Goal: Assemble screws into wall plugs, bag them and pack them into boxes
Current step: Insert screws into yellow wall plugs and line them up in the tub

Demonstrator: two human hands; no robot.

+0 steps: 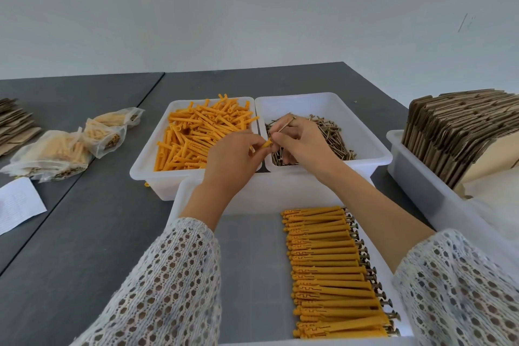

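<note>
Both hands grip parts above the two far trays — left hand (229, 161) pinching an orange wall plug (266, 144), right hand (299, 139) pinching a screw (282, 127).

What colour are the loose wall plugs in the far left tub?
Orange-yellow wall plugs, seen best in the head view.
</note>
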